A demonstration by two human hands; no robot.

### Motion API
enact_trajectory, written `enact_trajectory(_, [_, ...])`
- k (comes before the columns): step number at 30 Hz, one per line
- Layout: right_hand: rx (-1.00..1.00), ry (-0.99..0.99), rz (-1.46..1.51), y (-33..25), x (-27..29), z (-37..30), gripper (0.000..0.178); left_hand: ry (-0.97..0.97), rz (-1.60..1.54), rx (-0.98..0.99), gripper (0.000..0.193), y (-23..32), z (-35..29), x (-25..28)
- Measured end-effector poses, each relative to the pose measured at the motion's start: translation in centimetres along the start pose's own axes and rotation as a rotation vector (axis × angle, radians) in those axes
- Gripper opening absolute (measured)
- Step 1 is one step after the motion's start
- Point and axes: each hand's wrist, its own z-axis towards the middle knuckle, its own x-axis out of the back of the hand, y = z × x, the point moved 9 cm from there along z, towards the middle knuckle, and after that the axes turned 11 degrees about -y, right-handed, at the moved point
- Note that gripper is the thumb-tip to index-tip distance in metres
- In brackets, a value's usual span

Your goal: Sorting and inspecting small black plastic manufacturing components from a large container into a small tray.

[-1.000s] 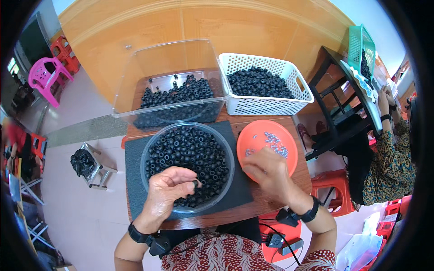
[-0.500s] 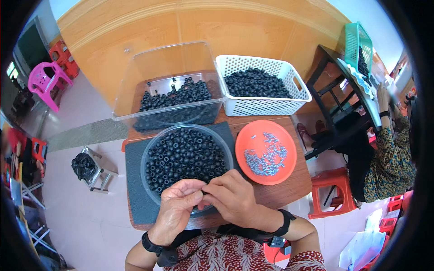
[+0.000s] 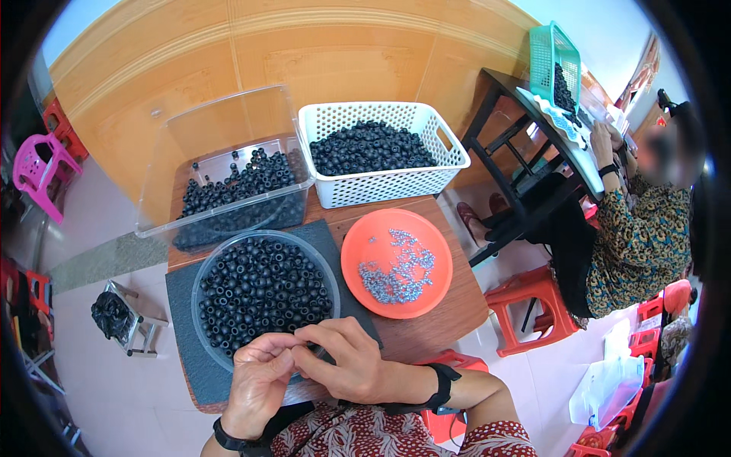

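My left hand (image 3: 257, 375) and my right hand (image 3: 346, 367) meet at the near rim of a round clear tub (image 3: 336, 293). Both are closed, thumbs and fingertips pinched together. Whatever lies between the fingertips is hidden or too small to make out. Small black ring-shaped pieces (image 3: 263, 282), with holes through them, fill the tub, which rests on a dark grey mat (image 3: 186, 365). To the right of the tub, an orange-red plate (image 3: 362, 244) carries many tiny shiny silvery pieces (image 3: 403, 286).
Behind the tub stand a clear plastic bin (image 3: 221, 126) and a white perforated basket (image 3: 392, 186), both holding black pieces. A co-worker (image 3: 636, 255) sits right at a dark table (image 3: 502, 91) with a green basket (image 3: 542, 65). A red stool (image 3: 529, 305) and a metal stool (image 3: 141, 327) flank the table.
The whole view has shifted, moving the table and containers leftward in the picture. My hands stay pinched together at the tub's near rim.
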Motion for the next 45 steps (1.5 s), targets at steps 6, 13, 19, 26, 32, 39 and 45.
enact_trajectory(6, [-0.198,-0.191,-0.177,9.3,2.8,-1.8,0.019,-0.002,0.074,-0.043,0.022,0.8,-0.3,0.7])
enact_trajectory(13, [-0.515,-0.436,-0.383,19.2,2.7,-5.3,0.009,0.005,0.073,0.018,0.030,-0.3,0.1,0.5])
enact_trajectory(19, [-0.589,-0.214,-0.166,19.9,4.7,-4.2,0.008,0.045,0.084,0.008,0.030,-0.2,-0.1,1.2])
enact_trajectory(26, [-0.529,-0.314,-0.257,19.8,3.4,-4.2,0.011,-0.023,0.039,0.041,0.021,-0.7,0.1,0.8])
enact_trajectory(32, [-0.378,-0.364,-0.297,20.9,1.6,-2.0,0.016,0.020,0.056,0.036,0.024,-0.6,0.0,1.1])
enact_trajectory(39, [-0.267,-0.523,-0.307,21.0,-0.6,-1.9,0.020,-0.012,0.008,0.055,0.021,-0.6,-0.1,1.2])
enact_trajectory(45, [-0.300,-0.568,-0.291,21.1,-1.2,-1.6,0.016,0.020,0.028,0.063,0.022,-0.5,-0.1,1.2])
